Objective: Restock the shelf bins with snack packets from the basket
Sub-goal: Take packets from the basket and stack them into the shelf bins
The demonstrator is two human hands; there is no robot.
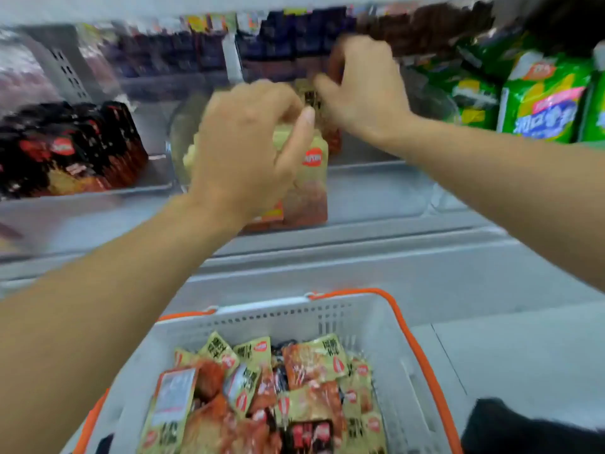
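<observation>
A grey basket with orange handles sits low in front of me, filled with several beige and red snack packets. Both hands are raised into a clear shelf bin at the middle of the shelf. My left hand grips a stack of beige packets standing in that bin. My right hand is just behind and to the right, its fingers curled on a packet at the back of the same bin. The frame is blurred, so its exact hold is unclear.
A neighbouring bin on the left holds black and red packets. Green bags stand on the shelf at the right. Dark packets fill the row behind. The shelf ledge runs between bins and basket.
</observation>
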